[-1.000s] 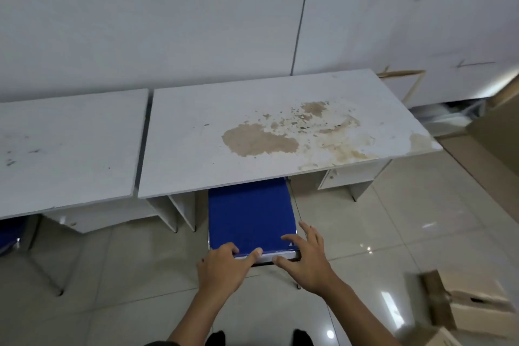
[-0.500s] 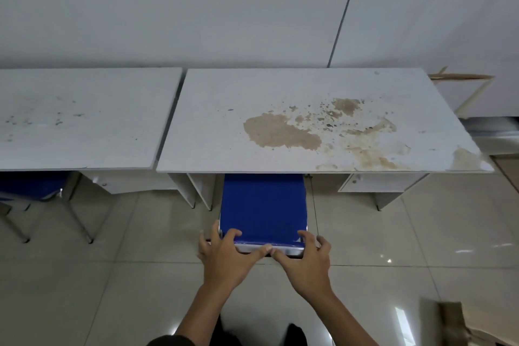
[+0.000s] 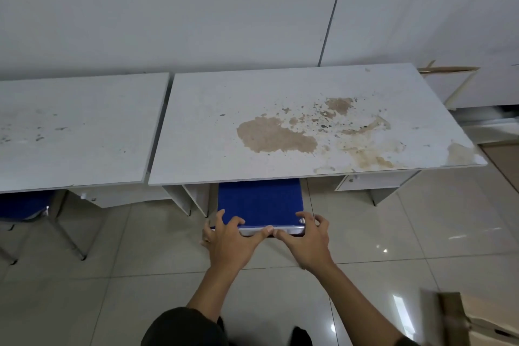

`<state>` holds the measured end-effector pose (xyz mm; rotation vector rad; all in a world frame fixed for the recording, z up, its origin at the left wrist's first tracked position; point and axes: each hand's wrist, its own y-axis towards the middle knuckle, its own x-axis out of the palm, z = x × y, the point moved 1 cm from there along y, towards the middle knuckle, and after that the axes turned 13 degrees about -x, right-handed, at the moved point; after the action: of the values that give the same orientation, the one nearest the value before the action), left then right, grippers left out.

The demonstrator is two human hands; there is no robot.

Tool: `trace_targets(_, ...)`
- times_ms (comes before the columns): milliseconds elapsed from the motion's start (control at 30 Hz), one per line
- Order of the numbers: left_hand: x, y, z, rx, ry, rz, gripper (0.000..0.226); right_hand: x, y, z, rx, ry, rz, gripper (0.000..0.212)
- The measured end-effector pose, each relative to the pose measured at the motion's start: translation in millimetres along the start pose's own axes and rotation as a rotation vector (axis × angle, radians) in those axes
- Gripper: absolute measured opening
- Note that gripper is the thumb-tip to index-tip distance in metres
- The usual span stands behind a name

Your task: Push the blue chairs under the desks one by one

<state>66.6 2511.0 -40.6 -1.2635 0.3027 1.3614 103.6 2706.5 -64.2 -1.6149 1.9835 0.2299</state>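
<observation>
A blue chair (image 3: 259, 201) stands partly under the stained white desk (image 3: 280, 109); only its blue back and metal top bar show. My left hand (image 3: 231, 239) grips the left end of that bar. The right end is held by my right hand (image 3: 304, 239), and the two thumbs meet in the middle. A second blue chair (image 3: 24, 205) sits under the left desk (image 3: 78, 126), its metal legs sticking out onto the floor.
Both desks stand against a white panel wall. A drawer unit (image 3: 373, 181) hangs under the stained desk's right side, and side panels (image 3: 186, 198) stand left of the chair. A cardboard box (image 3: 471, 323) lies at bottom right on the tiled floor.
The chair has slid further under the stained desk, so less blue shows. Both hands stay on its top bar and followed it forward. The view swung to face the desk squarely.
</observation>
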Motion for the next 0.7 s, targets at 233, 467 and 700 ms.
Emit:
trace_targets(233, -10, 47, 28, 0.011, 0.006, 0.021, 0.098, -2, 53, -18, 0.017, -0.025, -0.027, 0.089)
trace_targets(467, -20, 90, 58, 0.003, -0.015, 0.038, 0.104, 0, 111, -31, 0.031, -0.049, -0.062, 0.095)
trace_targets(700, -18, 106, 71, 0.015, 0.014, 0.095, 0.094, -1, 134, -28, 0.035, -0.073, -0.053, 0.093)
